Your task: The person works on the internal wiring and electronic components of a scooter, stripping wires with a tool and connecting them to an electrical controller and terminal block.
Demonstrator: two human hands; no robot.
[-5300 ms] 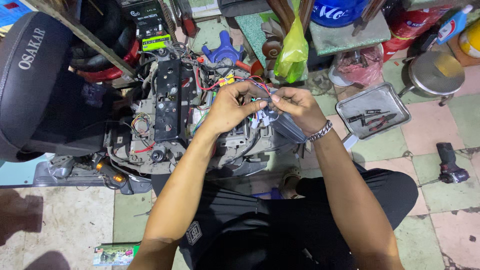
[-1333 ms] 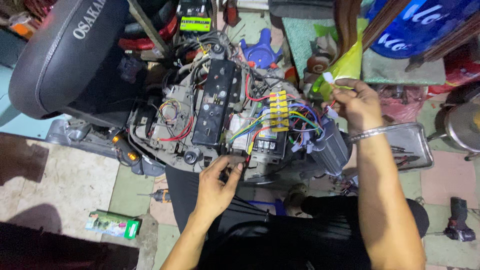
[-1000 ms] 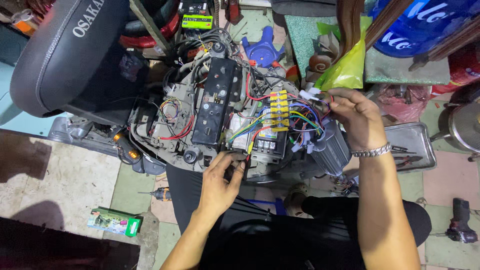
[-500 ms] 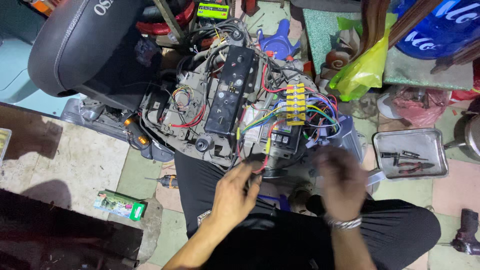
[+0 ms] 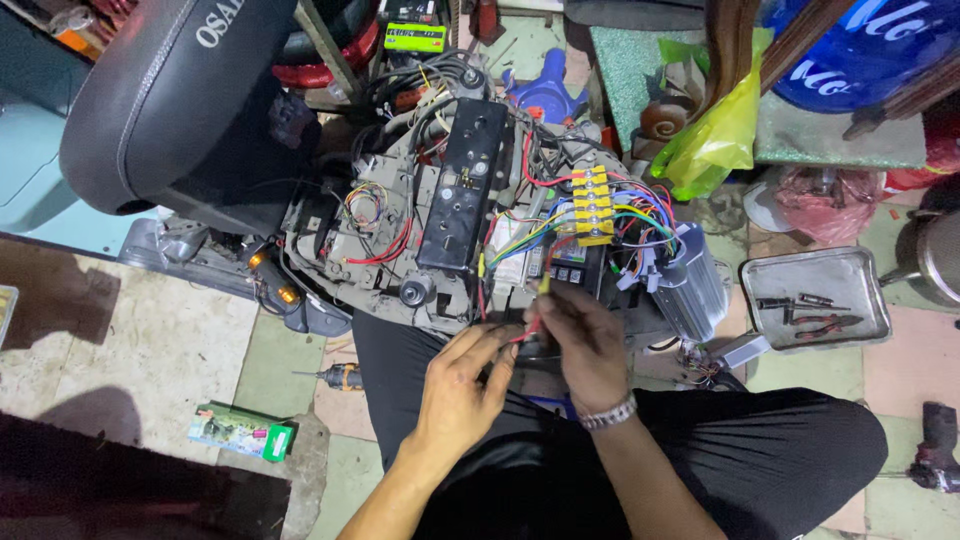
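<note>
Head view: both hands, left hand (image 5: 462, 385) and right hand (image 5: 585, 345), apparently pinching red wire (image 5: 527, 333) between them.

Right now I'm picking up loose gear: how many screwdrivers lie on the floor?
1: an orange-handled screwdriver on the floor tiles, left of the left hand and above the green box. Others may be hidden under the scooter or the legs.

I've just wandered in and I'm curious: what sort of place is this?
Probably a small repair workshop for electric scooters: an opened scooter body with exposed wiring, a raised seat, and a metal tray of hand tools on the tiled floor.
</note>
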